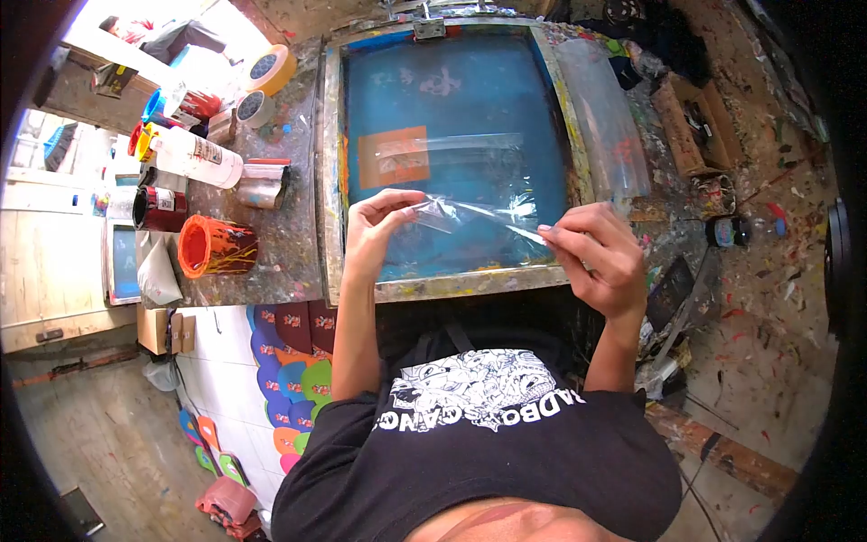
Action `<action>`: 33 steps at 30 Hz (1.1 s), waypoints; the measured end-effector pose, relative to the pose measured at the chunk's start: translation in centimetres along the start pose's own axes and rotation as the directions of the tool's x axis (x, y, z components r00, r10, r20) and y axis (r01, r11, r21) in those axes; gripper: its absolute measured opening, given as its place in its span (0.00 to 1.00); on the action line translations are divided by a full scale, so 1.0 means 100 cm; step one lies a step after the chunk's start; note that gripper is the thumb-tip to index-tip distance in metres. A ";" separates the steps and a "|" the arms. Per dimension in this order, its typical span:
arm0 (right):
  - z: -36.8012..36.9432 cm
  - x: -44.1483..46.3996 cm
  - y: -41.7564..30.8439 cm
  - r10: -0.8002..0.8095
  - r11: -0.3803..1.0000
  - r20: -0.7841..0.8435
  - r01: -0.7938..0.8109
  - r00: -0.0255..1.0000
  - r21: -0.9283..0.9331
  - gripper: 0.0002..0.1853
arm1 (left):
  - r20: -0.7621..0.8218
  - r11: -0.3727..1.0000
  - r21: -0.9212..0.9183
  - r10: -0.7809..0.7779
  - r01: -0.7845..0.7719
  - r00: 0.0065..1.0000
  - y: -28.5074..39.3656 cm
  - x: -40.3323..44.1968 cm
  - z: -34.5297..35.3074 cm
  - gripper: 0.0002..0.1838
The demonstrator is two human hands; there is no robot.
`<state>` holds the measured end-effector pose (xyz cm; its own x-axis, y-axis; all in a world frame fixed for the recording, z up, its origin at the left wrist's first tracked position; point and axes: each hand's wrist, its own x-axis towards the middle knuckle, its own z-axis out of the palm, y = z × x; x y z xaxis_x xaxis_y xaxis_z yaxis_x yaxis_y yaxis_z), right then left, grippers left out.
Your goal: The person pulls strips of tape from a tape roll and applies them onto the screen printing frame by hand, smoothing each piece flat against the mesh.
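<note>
Clear plastic film (479,217) is stretched between my two hands above a framed blue screen (461,99). My left hand (384,221) pinches the film's left end between thumb and fingers. On the other side, my right hand (601,253) grips the right end, its fingers curled. An orange rectangle (394,156) shows on the screen behind my left hand, with a shiny clear strip beside it. The screen's paint-stained wooden frame (452,287) runs just below the hands.
Left of the frame stand an orange paint pot (217,246), a dark red jar (160,209), a white bottle (194,157) and tape rolls (271,69). Rolled clear plastic (603,122) and a cardboard box (691,126) lie to the right. Another person (176,36) is at upper left.
</note>
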<state>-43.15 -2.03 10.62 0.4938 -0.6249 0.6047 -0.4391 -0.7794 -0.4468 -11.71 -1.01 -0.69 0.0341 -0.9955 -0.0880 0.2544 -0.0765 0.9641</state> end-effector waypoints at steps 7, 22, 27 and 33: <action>0.001 0.003 -0.016 -0.145 0.988 0.046 0.147 0.988 -0.044 0.14 | -0.110 0.994 0.103 -0.012 0.023 0.994 0.003 0.004 0.006 0.10; -0.023 0.003 -0.053 -0.306 0.951 0.032 0.307 0.952 -0.046 0.11 | -0.420 0.994 0.090 -0.013 0.056 0.907 0.011 0.026 -0.042 0.11; -0.042 0.038 -0.050 -0.318 0.945 0.105 0.306 0.942 0.111 0.12 | 0.245 0.950 0.136 0.244 -0.282 0.939 0.079 -0.007 0.035 0.29; -0.050 0.094 -0.048 -0.306 0.952 0.176 0.295 0.936 0.085 0.12 | 0.762 0.952 0.050 0.159 -0.302 0.628 0.080 -0.017 0.100 0.27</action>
<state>-40.12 -3.95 21.73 0.7282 -0.3543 0.5867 -0.2087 -0.9300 -0.3027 -19.43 -0.48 9.70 -0.6747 -0.6794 0.2887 0.1832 0.2247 0.9570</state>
